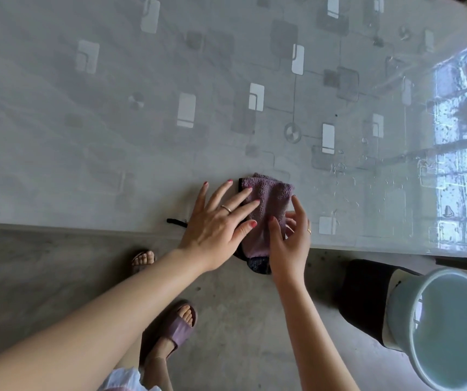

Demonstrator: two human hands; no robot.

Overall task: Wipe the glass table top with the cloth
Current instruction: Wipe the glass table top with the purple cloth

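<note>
A folded purple terry cloth [269,204] with a dark edge lies on the near edge of the glass table top [113,122], its lower end hanging over the edge. My left hand [221,221] rests flat with spread fingers on the cloth's left side. My right hand [290,238] curls around the cloth's right edge, thumb and fingers pinching it. A dark loop [175,221] of the cloth pokes out left of my left hand. The glass to the right shows wet streaks and a bright window reflection [452,153].
A pale green bucket [446,328] holding water stands on the concrete floor at the lower right, against a dark stool [365,297]. My feet in purple slides [175,328] stand below the table's near edge. The table's right edge meets a dark strip.
</note>
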